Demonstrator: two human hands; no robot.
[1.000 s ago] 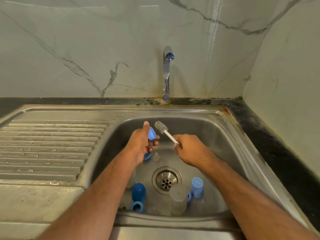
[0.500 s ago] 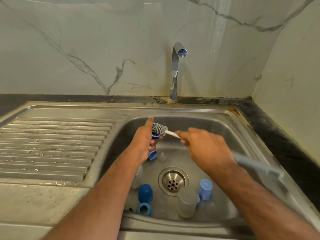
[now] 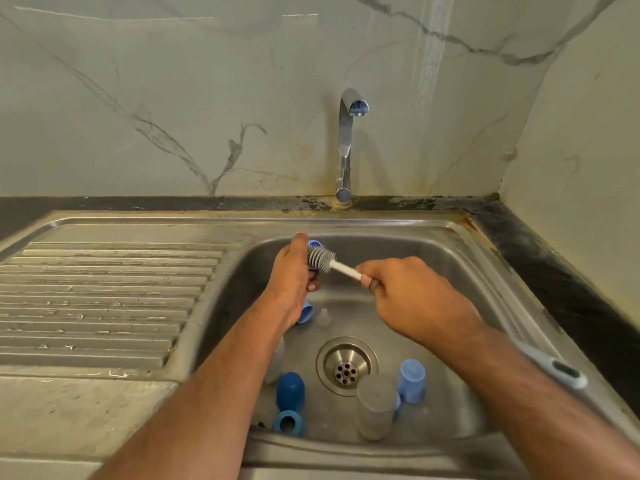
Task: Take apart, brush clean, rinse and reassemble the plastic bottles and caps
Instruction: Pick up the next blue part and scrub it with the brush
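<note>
Over the sink basin [image 3: 450, 271], my left hand [image 3: 294, 275] grips a small light-blue cap [image 3: 314, 244], mostly hidden by my fingers. My right hand [image 3: 412, 299] holds the white handle of a small grey bristle brush [image 3: 322, 259], whose head presses against the cap. On the basin floor lie a dark blue cap [image 3: 290, 391], a blue ring [image 3: 288, 423], a cloudy plastic bottle [image 3: 376, 410], a light-blue cap [image 3: 412, 380], another blue piece [image 3: 305, 312] under my left wrist, and a small clear part [image 3: 323, 317].
A chrome tap [image 3: 346, 147] stands behind the basin, with no water running. The ribbed draining board [image 3: 104, 299] lies to the left. A grey-handled brush [image 3: 554, 368] rests on the sink's right rim. The drain [image 3: 346, 367] sits mid-basin. Marble walls close the back and right.
The brush head has moved left from just beside the cap onto it, against my left hand. My head view has shifted left, so the sink sits further right.
</note>
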